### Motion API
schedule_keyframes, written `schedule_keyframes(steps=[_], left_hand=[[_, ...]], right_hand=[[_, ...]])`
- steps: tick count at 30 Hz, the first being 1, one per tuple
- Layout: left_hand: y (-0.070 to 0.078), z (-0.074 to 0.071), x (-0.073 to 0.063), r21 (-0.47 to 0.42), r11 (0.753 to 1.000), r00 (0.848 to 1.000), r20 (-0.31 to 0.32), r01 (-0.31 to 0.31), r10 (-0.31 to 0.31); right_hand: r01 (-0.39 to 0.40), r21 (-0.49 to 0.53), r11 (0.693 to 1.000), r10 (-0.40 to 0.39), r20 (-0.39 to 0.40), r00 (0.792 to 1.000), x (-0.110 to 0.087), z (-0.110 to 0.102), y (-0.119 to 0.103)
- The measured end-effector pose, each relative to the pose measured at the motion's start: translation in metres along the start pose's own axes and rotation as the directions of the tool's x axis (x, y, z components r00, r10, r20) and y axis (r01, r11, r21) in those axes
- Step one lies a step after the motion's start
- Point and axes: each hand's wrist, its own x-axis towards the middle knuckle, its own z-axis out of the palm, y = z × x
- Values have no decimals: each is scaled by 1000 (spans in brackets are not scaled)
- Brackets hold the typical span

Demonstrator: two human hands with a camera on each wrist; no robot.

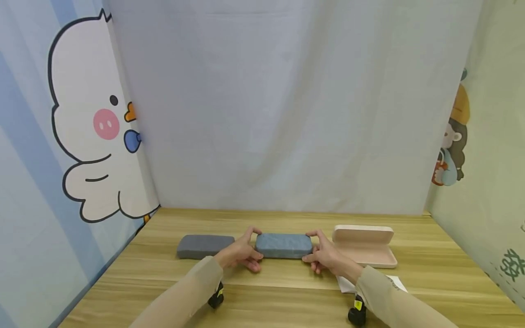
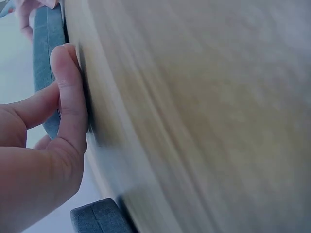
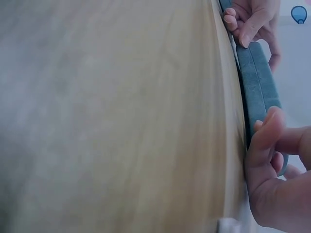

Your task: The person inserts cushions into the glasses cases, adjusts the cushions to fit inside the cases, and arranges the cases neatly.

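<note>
A closed blue glasses case (image 1: 284, 245) lies on the table between both hands. My left hand (image 1: 244, 253) grips its left end, thumb at the front edge and a finger at the back corner. At the opposite end, my right hand (image 1: 324, 255) holds the case the same way. The left wrist view has the thumb against the blue side of the glasses case (image 2: 43, 53). In the right wrist view, both hands pinch the ends of the glasses case (image 3: 257, 80). A grey glasses case (image 1: 203, 246), closed, sits just left of my left hand.
A pale pink glasses case (image 1: 365, 248) stands with its lid up to the right of my right hand. A white cloth or paper (image 1: 346, 285) lies partly under the right forearm. A white curtain (image 1: 287, 114) hangs behind the wooden table (image 1: 283, 300).
</note>
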Motion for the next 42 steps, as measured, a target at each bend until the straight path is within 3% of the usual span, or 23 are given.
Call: schedule_keyframes(steps=[4, 8, 12, 15, 18, 23, 29, 32, 36, 42], left_hand=[[2, 4, -2, 26, 1000, 1000, -2, -4, 4], [8, 8, -9, 127, 992, 999, -39, 3, 2], [22, 17, -18, 260, 965, 996, -73, -35, 55], [33, 30, -21, 287, 954, 993, -64, -82, 104], [40, 50, -21, 226, 969, 995, -11, -99, 104], [43, 86, -18, 38, 999, 992, 125, -29, 24], [40, 126, -9, -175, 981, 961, 274, 89, -38], [39, 144, -5, -248, 960, 954, 295, 126, -49], [38, 164, 0, -304, 939, 957, 281, 159, -71], [37, 181, 5, -342, 917, 954, 281, 203, -106]], right_hand=[[-8, 3, 1000, 8, -12, 1000, -3, 1, -2], [11, 0, 1000, -11, -5, 1000, -7, -1, -8], [42, -16, 999, -42, -15, 999, -15, -7, -18], [51, -7, 999, -51, -25, 998, -24, -13, -24], [56, 9, 998, -55, -16, 998, -34, -19, -28], [69, 51, 996, -69, 2, 998, -55, -33, -28], [57, 70, 996, -56, -20, 998, -85, -62, -22], [38, 72, 997, -35, -32, 999, -102, -81, -17], [18, 56, 998, -16, -38, 999, -125, -108, -9], [-57, 27, 998, 59, -52, 997, -149, -137, 7]])
